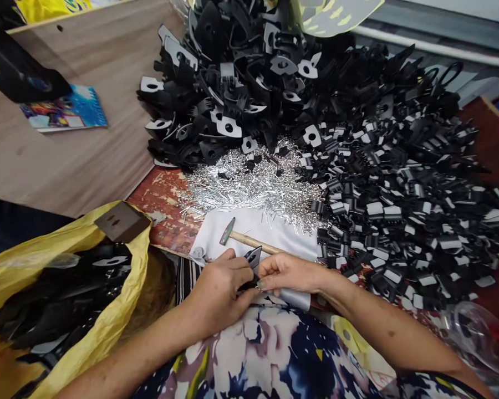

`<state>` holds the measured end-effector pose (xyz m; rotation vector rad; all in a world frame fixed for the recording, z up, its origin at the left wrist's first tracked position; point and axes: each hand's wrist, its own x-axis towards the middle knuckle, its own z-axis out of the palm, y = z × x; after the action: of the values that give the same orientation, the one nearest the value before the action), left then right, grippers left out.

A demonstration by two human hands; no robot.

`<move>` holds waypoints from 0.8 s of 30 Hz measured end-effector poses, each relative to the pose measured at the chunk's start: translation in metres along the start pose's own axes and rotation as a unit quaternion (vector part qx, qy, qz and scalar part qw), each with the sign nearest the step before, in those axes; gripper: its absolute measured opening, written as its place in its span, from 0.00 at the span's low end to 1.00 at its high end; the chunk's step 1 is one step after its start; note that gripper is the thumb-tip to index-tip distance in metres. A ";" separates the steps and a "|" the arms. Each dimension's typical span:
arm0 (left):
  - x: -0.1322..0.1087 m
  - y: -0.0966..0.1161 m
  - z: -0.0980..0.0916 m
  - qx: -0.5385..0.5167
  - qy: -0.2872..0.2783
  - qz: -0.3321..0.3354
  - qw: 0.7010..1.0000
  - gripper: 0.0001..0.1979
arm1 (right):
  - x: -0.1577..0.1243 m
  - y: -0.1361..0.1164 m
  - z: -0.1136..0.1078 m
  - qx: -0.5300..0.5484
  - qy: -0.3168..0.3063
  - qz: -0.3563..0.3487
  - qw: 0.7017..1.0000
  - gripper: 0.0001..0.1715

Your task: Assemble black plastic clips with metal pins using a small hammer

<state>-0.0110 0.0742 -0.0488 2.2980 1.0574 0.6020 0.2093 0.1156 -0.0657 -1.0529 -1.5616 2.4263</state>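
My left hand (222, 288) is closed on a black plastic part (253, 257) with a pointed, pale-shining end, low over the table's front edge. My right hand (280, 271) meets it from the right, thumb and fingertips pinching a small shiny metal pin (258, 287) against the part; the fingers hide most of it. Just beyond both hands, a small hammer (249, 240) with a wooden handle lies on a white sheet (303, 241). Behind the sheet is a heap of thin silvery pins (253, 185).
Large black plastic pieces (224, 124) are piled at the back, and small black clips (382, 210) cover the right side. A yellow bag (127, 299) of black parts stands at left, beneath a wooden panel (120, 72). A clear plastic container (476, 332) sits at lower right.
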 end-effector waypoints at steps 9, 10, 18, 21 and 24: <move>-0.013 -0.024 -0.017 -0.221 0.137 -0.197 0.945 0.13 | 0.041 -0.042 -0.022 -0.531 0.265 -0.207 0.778 0.13; -0.014 -0.028 -0.017 -0.277 0.150 -0.224 0.922 0.14 | 0.051 -0.045 -0.023 -0.597 0.250 -0.211 0.732 0.15; -0.016 -0.042 -0.017 -0.603 0.238 -0.299 0.701 0.13 | 0.067 -0.053 -0.037 -0.714 0.252 -0.192 0.624 0.09; -0.013 -0.044 -0.022 -0.650 0.258 -0.269 0.663 0.13 | 0.045 -0.057 -0.043 -0.608 0.328 -0.234 0.684 0.10; -0.007 -0.045 -0.024 -0.679 0.278 -0.250 0.632 0.16 | 0.024 -0.062 -0.023 -0.418 0.380 -0.321 0.760 0.07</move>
<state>-0.0539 0.0996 -0.0606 0.4386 0.8550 1.2883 0.1858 0.1736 -0.0322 -1.0784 -2.1257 0.6454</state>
